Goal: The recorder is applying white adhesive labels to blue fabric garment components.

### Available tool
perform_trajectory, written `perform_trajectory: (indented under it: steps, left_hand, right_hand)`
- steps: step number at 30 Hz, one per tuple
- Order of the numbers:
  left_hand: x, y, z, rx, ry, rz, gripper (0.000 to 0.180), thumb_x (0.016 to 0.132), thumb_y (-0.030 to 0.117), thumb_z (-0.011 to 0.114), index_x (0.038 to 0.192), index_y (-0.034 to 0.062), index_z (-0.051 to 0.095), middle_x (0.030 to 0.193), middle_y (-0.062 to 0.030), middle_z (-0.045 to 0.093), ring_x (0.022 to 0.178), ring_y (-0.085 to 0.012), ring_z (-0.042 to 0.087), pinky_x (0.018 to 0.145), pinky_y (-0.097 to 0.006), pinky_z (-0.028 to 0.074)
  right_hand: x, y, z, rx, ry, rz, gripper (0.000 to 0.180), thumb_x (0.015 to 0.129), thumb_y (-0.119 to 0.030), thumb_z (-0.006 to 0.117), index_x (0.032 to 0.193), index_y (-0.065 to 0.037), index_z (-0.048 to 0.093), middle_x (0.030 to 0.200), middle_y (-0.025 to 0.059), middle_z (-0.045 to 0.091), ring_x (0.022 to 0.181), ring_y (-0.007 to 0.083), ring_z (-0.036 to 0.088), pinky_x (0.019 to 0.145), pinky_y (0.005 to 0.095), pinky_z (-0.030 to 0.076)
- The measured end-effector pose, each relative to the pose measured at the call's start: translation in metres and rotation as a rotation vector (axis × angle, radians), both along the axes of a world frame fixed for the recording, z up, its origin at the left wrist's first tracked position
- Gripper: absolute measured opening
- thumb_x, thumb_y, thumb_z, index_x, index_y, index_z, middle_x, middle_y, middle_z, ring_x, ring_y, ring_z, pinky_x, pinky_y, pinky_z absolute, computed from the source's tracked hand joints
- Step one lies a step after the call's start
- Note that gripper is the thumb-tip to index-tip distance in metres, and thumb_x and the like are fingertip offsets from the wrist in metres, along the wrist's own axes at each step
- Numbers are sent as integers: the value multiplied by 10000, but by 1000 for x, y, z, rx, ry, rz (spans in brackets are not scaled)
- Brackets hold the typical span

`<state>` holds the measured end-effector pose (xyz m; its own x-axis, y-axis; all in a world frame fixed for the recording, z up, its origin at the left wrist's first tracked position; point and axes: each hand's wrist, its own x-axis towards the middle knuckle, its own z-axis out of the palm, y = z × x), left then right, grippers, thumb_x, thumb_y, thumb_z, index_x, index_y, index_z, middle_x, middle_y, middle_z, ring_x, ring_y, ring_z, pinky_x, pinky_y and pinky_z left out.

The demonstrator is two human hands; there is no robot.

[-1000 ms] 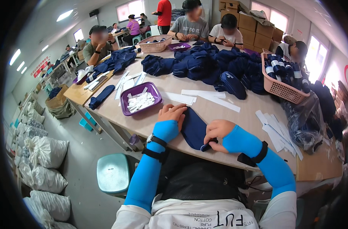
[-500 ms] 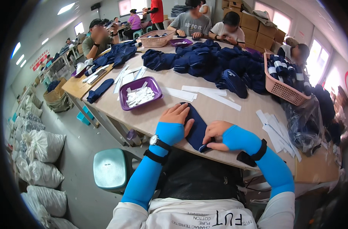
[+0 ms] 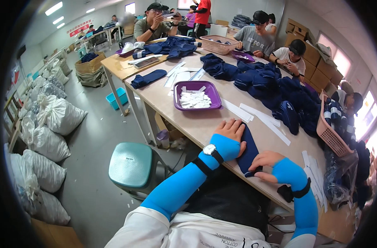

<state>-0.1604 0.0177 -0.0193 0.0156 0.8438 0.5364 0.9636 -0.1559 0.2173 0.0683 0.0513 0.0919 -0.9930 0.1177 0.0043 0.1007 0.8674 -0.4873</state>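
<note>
lettering is running upside down across the wearer's white shirt (image 3: pixel 188 231), dark on pale, with its largest characters being cut off by the lower edge. pale characters are showing on a red banner (image 3: pixel 80 29) on the far wall, and more pale lettering is crossing the chest of a co-worker's grey shirt (image 3: pixel 256 46). white bands are wrapping the navy bundles (image 3: pixel 335 110) in the pink basket (image 3: pixel 335 134); any marks on them are being lost to their small size.

compared with half a second ago, the view is swinging left: the table (image 3: pixel 234 93) is sitting farther right and slanting more steeply, and the teal stool (image 3: pixel 130 164) is showing more fully. a co-worker in olive (image 3: pixel 145 31) is now raising both hands around a pale flat piece (image 3: pixel 170 15), where only one hand was being lifted earlier. the wearer's own grip is staying much the same.

the navy cloth piece (image 3: pixel 249 146) is lying on the table at its near edge, directly in front of the wearer. the left hand (image 3: pixel 232 134) is resting flat along its upper left side, fingers stretching out straight and thumb standing apart over the cloth. the right hand (image 3: pixel 266 162) is pinching the lower end, thumb and forefinger clamping on the fabric. just beyond the left hand, a purple tray (image 3: pixel 216 97) is holding short white strips (image 3: pixel 194 98).
</note>
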Motion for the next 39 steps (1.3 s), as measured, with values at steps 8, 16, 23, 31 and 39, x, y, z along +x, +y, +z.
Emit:
perform_trajectory:
  steps: [8,16,23,31,39]
  left_hand:
    - [-11,3,-1,-47,26,-15,650,962,381,637,1496,29,524,1587,-232,465,1466,-412,443,1220,-527,349]
    - [-30,21,33,-323,107,-141,595,978,263,651,1497,14,502,1552,-314,459,1401,-486,492,1171,-478,440]
    - [-33,45,75,-598,249,-43,467,932,290,709,1298,12,627,1163,-248,727,1108,-444,687,959,-508,552]
    - [-54,81,77,-656,139,56,435,858,356,793,1177,61,768,1113,-204,760,1031,-361,731,937,-414,576]
    - [-34,38,153,-206,-36,-123,358,956,301,714,1189,30,710,1082,-204,748,999,-343,724,901,-410,560]
  right_hand:
    - [11,17,1,-514,28,-225,295,918,-116,706,1204,-55,747,1216,96,731,1097,200,674,986,334,509]
    - [46,93,-48,-826,153,-612,345,1000,-194,677,1308,-37,687,1215,40,744,1005,107,684,797,239,512]
    - [41,91,-65,-843,298,-556,367,999,-235,707,1295,-18,695,1117,40,751,910,81,668,734,219,495]
    - [36,95,-70,-837,263,-565,331,1000,-208,699,1280,-31,690,1126,-6,745,870,46,650,708,214,490]
    - [36,99,-67,-866,270,-603,323,1011,-196,692,1295,-41,695,1144,5,750,899,70,674,754,229,528]
